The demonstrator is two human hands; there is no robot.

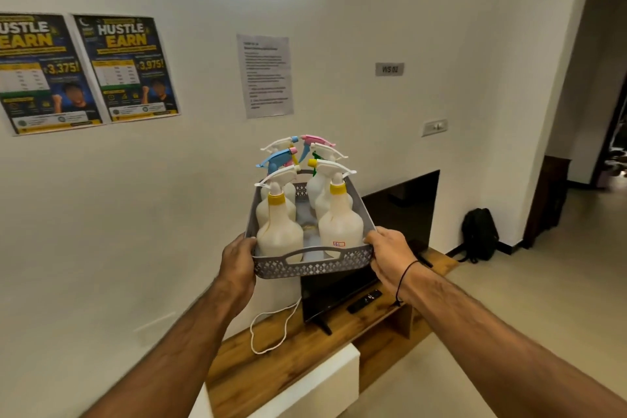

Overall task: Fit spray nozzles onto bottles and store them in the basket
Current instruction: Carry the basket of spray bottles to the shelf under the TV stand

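A white wall (pixel 339 3) fills the background, and two dark "HUSTLE EARN" posters (pixel 88 71) are seen pinned at its left, followed by a printed sheet (pixel 265 75), a small grey plate marked "WS 02" (pixel 389 69) and a switch plate (pixel 434 127). Lower down, a wooden TV unit (pixel 271 370) is set against the wall, with a looped white cord (pixel 271 332) lying on it, a dark television (pixel 383 241) standing on it and a remote (pixel 364 300) laid in front of the screen. A black backpack (pixel 479 234) is propped on the floor near the doorway (pixel 607 71) at the far right.

The left hand (pixel 237 265) is curled round the left near corner of the grey basket (pixel 312 266), which is held up in the air in front of the wall. Cream bottles (pixel 280 234) are stood upright inside it in two rows, each fitted with a spray nozzle (pixel 278 176) (white, blue and pink heads can be made out; the exact count at the back cannot be told). The right hand (pixel 390 256) is clasped on the basket's right near corner, a thin black cord (pixel 403 278) being worn at that wrist.
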